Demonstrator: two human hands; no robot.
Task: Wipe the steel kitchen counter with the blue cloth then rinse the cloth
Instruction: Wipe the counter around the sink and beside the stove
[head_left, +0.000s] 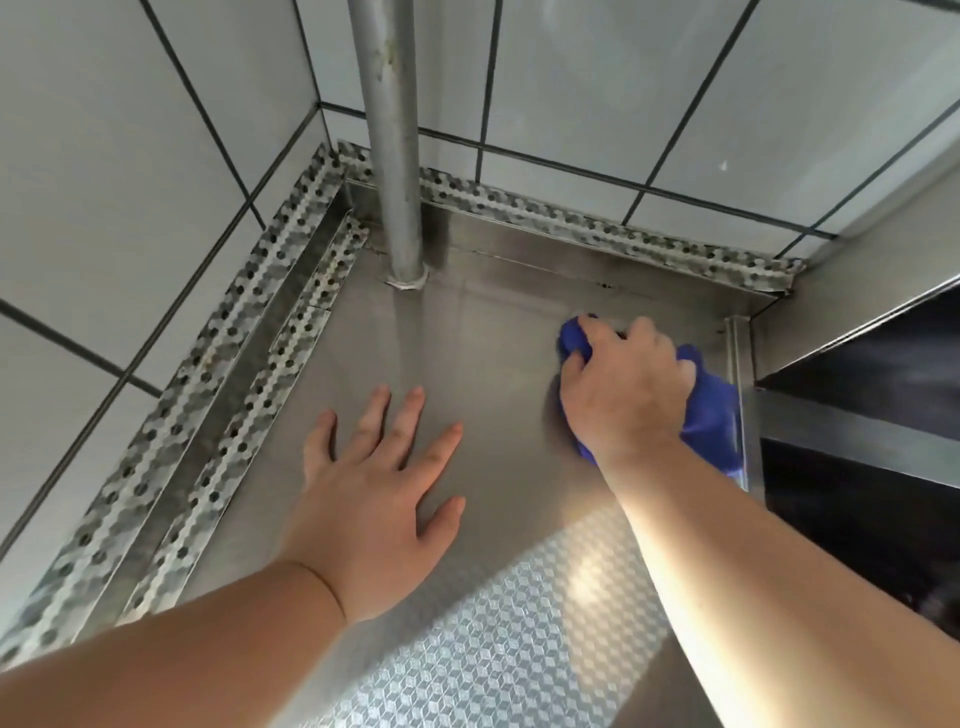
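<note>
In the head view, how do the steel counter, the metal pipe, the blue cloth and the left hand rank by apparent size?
1. steel counter
2. metal pipe
3. left hand; nearness may enlarge it
4. blue cloth; partly hidden under the right hand

Head-mounted, wide-angle, looking steeply down and forward, close over the steel counter (483, 374) toward its tiled far-left corner.

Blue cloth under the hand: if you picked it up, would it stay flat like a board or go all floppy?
Probably floppy: the blue cloth is bunched in soft folds under the right hand, whose fingers curl over it. It likely slides easily, since the steel counter looks smooth. It seems light, as one hand moves it.
</note>
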